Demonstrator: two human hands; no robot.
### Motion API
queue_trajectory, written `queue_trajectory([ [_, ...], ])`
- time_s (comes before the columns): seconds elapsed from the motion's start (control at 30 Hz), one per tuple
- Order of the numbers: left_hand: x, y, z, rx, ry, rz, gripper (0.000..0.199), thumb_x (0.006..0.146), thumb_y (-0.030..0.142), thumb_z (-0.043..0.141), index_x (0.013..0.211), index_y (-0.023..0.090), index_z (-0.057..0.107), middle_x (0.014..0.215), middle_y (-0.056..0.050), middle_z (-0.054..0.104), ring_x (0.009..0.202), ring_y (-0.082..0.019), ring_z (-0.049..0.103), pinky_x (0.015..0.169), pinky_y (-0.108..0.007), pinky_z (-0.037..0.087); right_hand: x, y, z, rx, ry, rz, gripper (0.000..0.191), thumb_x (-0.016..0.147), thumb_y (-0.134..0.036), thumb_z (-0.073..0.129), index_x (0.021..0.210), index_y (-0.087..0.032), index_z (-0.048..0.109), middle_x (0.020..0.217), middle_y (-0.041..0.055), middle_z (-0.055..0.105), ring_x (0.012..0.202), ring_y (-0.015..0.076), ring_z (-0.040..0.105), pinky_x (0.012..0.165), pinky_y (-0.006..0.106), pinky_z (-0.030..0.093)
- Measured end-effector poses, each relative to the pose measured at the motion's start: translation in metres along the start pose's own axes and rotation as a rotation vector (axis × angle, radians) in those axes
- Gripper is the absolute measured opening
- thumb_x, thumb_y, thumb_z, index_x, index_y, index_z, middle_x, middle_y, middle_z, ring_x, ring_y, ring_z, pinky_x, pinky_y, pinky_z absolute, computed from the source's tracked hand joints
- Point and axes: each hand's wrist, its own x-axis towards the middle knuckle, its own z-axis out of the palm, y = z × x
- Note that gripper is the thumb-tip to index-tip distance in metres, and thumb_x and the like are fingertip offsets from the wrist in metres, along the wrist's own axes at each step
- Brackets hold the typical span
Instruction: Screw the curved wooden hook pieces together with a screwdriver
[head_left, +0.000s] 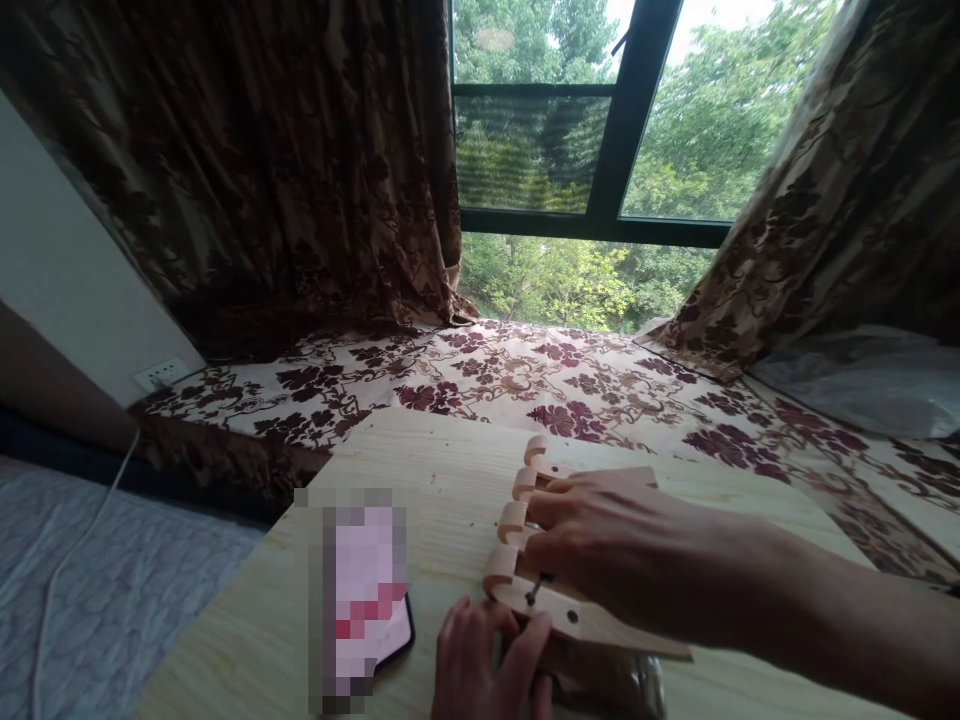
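Blocky blur over the phone [409,628] (its screen [366,565], probably)

Room lies between phone [375,590] and wooden piece [555,612]; the right forearm [780,590] spans the tabletop's [442,480] right.

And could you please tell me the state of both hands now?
Left hand: thumb against the wooden parts; grip cannot be told.
Right hand: lying over the same parts; grip cannot be told.

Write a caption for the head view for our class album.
Left hand and right hand at a wooden piece with curled ends, on a pale board before a window.
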Motion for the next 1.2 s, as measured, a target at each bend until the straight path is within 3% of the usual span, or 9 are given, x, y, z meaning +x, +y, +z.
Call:
queue_trajectory([
  [0.17,0.007,-0.011,-0.012,0.011,-0.124,0.164,0.040,0.076,0.014,0.051,0.113,0.028,0.058,0.091,-0.005,0.057,0.087,-0.021,0.059,0.082,-0.041,0.052,0.008,0.001,-0.003,-0.061,-0.045,-0.021,0.016,0.088,-0.011,0.050,0.080,-0.017,0.063,0.083,0.0018,0.062,0.071,0.0148,0.051,0.062,0.029,0.034],
  [0.4,0.017,-0.017,-0.026,-0.023,-0.185,0.150,0.038,0.081,0.013,0.051,0.116,0.026,0.056,0.097,-0.006,0.059,0.088,-0.020,0.060,0.084,-0.040,0.052,0.011,0.008,-0.001,-0.042,-0.024,-0.029,0.018,0.087,-0.009,0.052,0.077,-0.015,0.066,0.076,0.0034,0.062,0.077,0.0146,0.056,0.069,0.027,0.038],
  [0.63,0.015,-0.016,-0.024,-0.001,-0.184,0.154,0.042,0.079,0.012,0.050,0.119,0.026,0.055,0.100,-0.007,0.056,0.092,-0.020,0.059,0.081,-0.037,0.053,0.017,0.007,-0.001,-0.104,-0.017,-0.093,0.015,0.087,-0.011,0.052,0.079,-0.016,0.064,0.078,0.0026,0.060,0.073,0.0144,0.054,0.070,0.028,0.039],
  [0.8,0.013,-0.016,-0.024,-0.030,-0.227,0.138,0.042,0.078,0.013,0.051,0.118,0.026,0.054,0.102,-0.008,0.054,0.094,-0.022,0.058,0.078,-0.037,0.055,0.032,-0.012,-0.019,-0.148,-0.216,-0.016,0.016,0.081,-0.003,0.054,0.078,-0.013,0.065,0.079,0.0058,0.063,0.073,0.0161,0.055,0.064,0.029,0.039],
  [0.97,0.012,-0.009,-0.025,-0.066,-0.235,0.103,0.042,0.079,0.011,0.050,0.118,0.026,0.053,0.104,-0.009,0.050,0.097,-0.023,0.055,0.082,-0.041,0.053,0.040,-0.013,-0.018,-0.157,-0.214,0.080,0.014,0.077,-0.005,0.056,0.070,-0.014,0.065,0.062,0.0031,0.059,0.053,0.0124,0.046,0.050,0.028,0.029],
  [1.1,0.010,-0.005,-0.022,-0.099,-0.161,0.007,0.041,0.078,0.007,0.047,0.115,0.025,0.053,0.102,-0.008,0.049,0.095,-0.024,0.054,0.086,-0.049,0.049,0.029,0.002,-0.004,-0.058,-0.094,0.198,0.013,0.081,-0.018,0.057,0.072,-0.016,0.066,0.070,0.0043,0.064,0.063,0.0132,0.053,0.054,0.027,0.029],
  [1.2,0.012,-0.008,-0.021,-0.106,-0.165,0.080,0.042,0.077,0.009,0.050,0.116,0.026,0.053,0.099,-0.008,0.051,0.092,-0.023,0.056,0.084,-0.046,0.051,0.019,0.005,0.002,-0.043,-0.053,0.214,0.011,0.081,-0.019,0.055,0.074,-0.017,0.064,0.068,0.0030,0.063,0.063,0.0140,0.054,0.054,0.028,0.028],
])
